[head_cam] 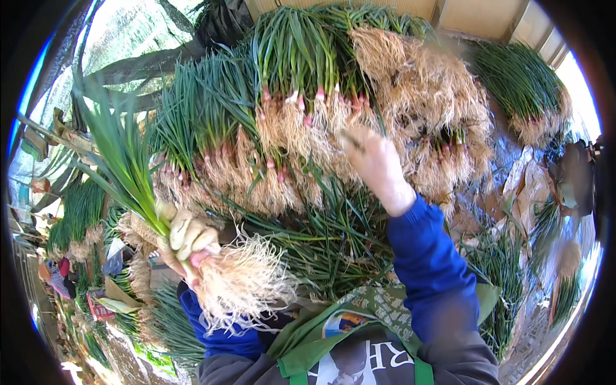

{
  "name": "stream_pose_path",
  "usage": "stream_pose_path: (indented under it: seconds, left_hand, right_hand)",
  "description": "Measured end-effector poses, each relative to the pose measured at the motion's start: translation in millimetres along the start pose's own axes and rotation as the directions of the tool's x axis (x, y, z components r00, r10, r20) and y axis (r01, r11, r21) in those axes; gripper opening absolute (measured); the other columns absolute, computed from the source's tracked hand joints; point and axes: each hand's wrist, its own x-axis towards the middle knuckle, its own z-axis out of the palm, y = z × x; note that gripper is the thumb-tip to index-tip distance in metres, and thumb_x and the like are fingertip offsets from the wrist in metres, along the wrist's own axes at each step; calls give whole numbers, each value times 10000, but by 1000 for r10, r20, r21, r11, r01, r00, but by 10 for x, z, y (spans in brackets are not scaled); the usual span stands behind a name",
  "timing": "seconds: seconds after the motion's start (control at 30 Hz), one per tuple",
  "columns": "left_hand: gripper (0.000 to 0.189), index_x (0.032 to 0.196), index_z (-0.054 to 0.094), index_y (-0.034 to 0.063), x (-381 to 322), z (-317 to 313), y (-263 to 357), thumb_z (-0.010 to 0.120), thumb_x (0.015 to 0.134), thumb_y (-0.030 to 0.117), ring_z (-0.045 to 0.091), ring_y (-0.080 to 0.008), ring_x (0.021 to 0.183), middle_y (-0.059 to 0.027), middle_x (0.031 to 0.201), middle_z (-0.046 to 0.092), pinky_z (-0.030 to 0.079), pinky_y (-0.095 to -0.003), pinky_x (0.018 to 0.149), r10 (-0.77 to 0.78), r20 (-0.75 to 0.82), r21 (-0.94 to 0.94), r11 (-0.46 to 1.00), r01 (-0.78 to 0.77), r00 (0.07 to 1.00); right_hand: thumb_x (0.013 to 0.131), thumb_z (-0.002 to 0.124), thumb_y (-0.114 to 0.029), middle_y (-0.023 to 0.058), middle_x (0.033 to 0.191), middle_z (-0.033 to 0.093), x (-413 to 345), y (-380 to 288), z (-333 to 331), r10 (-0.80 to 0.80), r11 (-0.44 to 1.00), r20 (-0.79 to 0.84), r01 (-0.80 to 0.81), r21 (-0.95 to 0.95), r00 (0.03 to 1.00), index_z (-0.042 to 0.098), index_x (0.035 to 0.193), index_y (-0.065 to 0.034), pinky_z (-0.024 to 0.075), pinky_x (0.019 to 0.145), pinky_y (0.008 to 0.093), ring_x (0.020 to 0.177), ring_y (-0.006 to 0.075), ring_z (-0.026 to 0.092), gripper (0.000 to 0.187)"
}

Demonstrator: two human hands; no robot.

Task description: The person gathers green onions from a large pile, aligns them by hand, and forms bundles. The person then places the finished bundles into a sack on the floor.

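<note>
My left hand is closed around the stems of a bunch of young garlic or onion plants. Its green leaves point up and to the left, and its pale roots fan out to the right below the fist. My right hand is held out, fingers curled, in front of a large heap of similar plants with pinkish bulbs and long tan roots. Something thin and dark shows at its fingertips; blur hides whether it is an object held there.
Loose green leaves and plants lie between my arms and the heap. A root-covered stack rises at the back. Another bundle lies at the upper right, beyond plastic sheeting. More bundles stand at the far left.
</note>
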Motion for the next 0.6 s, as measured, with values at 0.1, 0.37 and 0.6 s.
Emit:
stream_pose_path:
  seconds: [0.1, 0.37, 0.6]
  left_hand:
    - [340, 1089, 561, 61, 186, -257, -188, 646, 852, 289, 431, -34, 511, 43, 583, 464, 377, -206, 509, -81, -115, 30, 996, 85, 990]
    - [254, 1070, 527, 102, -191, -766, -607, 597, 833, 159, 463, -108, 653, 17, 732, 461, 470, -288, 634, -192, -585, 187, 913, 362, 788]
    - [400, 1173, 531, -29, -228, -846, -1143, 591, 867, 223, 591, -123, 511, -45, 697, 594, 425, -184, 394, -304, -778, 355, 508, 784, 550]
  right_hand:
    - [860, 570, -367, 180, 877, 645, 857, 30, 307, 8, 990, -329, -53, -128, 944, 640, 922, -21, 506, 690, 419, 791, 346, 637, 358]
    - [837, 560, -293, 170, 826, 653, 1093, 156, 226, 233, 963, 131, -210, -168, 964, 629, 910, -26, 515, 676, 426, 750, 309, 652, 285]
    - [865, 573, -276, 91, 639, 546, -833, -446, 35, -72, 971, 273, 129, -201, 959, 564, 824, -81, 443, 476, 362, 529, 278, 554, 200]
